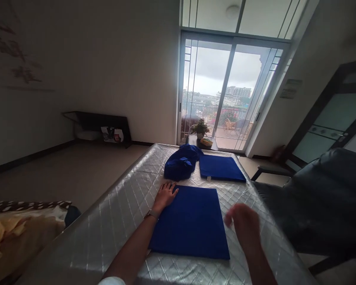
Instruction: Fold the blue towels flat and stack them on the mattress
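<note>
A folded blue cloth (pixel 192 221) lies flat on the quilted silver mattress (pixel 112 221) right in front of me. My left hand (pixel 165 194) rests flat at its far left corner, fingers stretched out, a watch on the wrist. My right hand (pixel 243 223) hovers just off the cloth's right edge, blurred by motion, fingers loosely curled, with nothing visible in it. Farther away lie a second folded blue cloth (pixel 221 168) and, to its left, a crumpled heap of blue cloth (pixel 180 162).
A dark leather chair (pixel 323 198) stands close on the right. Yellow and patterned bedding (pixel 20 229) sits at the left. Beyond the mattress are a small table with a potted plant (pixel 200 128), sliding glass doors (pixel 225 95) and a low dark shelf (pixel 97 124).
</note>
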`<state>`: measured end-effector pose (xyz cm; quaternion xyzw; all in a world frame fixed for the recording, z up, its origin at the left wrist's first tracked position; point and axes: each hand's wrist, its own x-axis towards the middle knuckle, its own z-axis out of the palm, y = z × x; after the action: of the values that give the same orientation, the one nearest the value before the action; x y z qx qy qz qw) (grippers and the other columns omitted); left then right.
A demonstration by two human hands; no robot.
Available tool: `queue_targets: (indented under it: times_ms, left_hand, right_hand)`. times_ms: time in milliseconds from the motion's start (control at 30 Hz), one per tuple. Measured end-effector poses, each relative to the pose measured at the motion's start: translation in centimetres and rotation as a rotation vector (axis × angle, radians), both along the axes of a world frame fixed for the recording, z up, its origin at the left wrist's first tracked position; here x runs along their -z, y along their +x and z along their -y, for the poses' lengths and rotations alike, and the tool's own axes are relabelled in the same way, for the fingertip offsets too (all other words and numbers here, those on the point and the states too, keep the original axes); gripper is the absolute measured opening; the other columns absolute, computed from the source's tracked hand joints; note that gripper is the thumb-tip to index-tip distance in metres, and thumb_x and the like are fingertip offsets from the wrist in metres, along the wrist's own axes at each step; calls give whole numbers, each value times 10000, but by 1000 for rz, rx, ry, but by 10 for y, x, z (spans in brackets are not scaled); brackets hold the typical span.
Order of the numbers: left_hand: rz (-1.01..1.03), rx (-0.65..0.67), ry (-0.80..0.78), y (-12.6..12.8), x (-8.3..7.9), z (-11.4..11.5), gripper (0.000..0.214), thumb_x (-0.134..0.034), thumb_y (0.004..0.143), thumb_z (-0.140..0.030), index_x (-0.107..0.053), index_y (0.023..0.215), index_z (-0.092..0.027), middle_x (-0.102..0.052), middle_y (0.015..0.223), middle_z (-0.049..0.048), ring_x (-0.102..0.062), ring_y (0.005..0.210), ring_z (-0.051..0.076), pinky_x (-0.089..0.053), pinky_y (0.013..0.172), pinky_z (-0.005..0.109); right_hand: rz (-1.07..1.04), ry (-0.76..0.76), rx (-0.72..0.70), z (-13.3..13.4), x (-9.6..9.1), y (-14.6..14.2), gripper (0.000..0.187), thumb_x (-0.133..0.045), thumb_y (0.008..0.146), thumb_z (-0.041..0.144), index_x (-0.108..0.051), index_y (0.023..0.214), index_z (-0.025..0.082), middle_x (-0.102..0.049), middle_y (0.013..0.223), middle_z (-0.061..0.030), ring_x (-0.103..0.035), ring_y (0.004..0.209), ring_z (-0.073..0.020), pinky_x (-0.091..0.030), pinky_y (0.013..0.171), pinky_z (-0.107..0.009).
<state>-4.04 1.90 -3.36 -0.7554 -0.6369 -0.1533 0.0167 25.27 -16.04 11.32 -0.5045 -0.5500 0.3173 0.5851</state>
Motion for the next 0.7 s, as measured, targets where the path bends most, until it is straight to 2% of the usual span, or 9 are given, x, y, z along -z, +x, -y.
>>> queue_targets:
  times_ms: [67, 100, 133, 233, 333, 500, 600, 700]
  left_hand:
    - [-11, 2, -6, 0, -1, 1, 567, -299, 970, -504, -446, 1431, -210, -493, 1457, 111, -378, 1379, 287, -232, 1156, 468]
    - [-16, 3, -10, 0, -2, 1, 568, -298, 969, -506, -447, 1431, -212, -489, 1461, 111, -379, 1378, 285, -232, 1156, 464]
    - [-20, 3, -13, 0, -3, 2, 567, -297, 967, -509, -450, 1430, -217, -487, 1465, 109, -379, 1379, 283, -233, 1156, 463]
    - [-33, 1, -17, 0, -5, 3, 558, -300, 967, -511, -453, 1427, -236, -484, 1472, 95, -373, 1386, 277, -237, 1154, 460]
    - [-40, -1, -7, -1, -6, 3, 550, -312, 967, -504, -456, 1425, -237, -498, 1461, 89, -386, 1379, 269, -240, 1154, 445]
    - [-33, -17, 31, 0, -8, 5, 540, -300, 973, -495, -488, 1396, -217, -499, 1460, 91, -387, 1382, 255, -249, 1155, 433]
    - [-18, -30, 68, 3, -11, 8, 538, -300, 980, -457, -486, 1391, -164, -442, 1501, 110, -349, 1407, 250, -243, 1167, 413]
    - [1, -31, 84, 5, -14, 12, 501, -308, 982, -412, -559, 1315, -135, -509, 1442, 123, -425, 1355, 245, -292, 1147, 383]
  right_hand:
    - [128, -130, 5, -30, 15, -6, 642, -285, 955, 636, -720, 816, 185, -733, 804, -89, -690, 761, -217, -546, 763, -356]
    - [239, -173, 8, -48, 26, -10, 660, -243, 961, 628, -733, 868, 195, -746, 868, -94, -697, 845, -229, -534, 822, -358]
    - [369, -186, 9, -65, 38, -14, 625, -240, 972, 592, -730, 992, 206, -742, 1015, -87, -673, 995, -231, -498, 911, -358]
    - [819, -196, 32, -105, 77, -22, 523, -303, 982, 462, -579, 1323, 177, -513, 1435, -71, -398, 1370, -208, -272, 1138, -351]
    - [1082, -281, 43, -126, 108, -20, 557, -301, 984, 398, -396, 1468, 139, -320, 1557, -59, -203, 1458, -176, -111, 1184, -336]
    - [1165, -354, 79, -138, 134, -12, 642, -237, 985, 441, -246, 1522, 90, -220, 1591, -78, -138, 1472, -166, -63, 1177, -315]
    - [1165, -378, 114, -141, 137, -13, 666, -215, 981, 462, -230, 1524, 76, -203, 1595, -84, -130, 1473, -165, -41, 1177, -314]
    - [1161, -403, 145, -141, 138, -16, 681, -215, 975, 472, -222, 1526, 71, -197, 1595, -97, -125, 1474, -177, -34, 1176, -329]
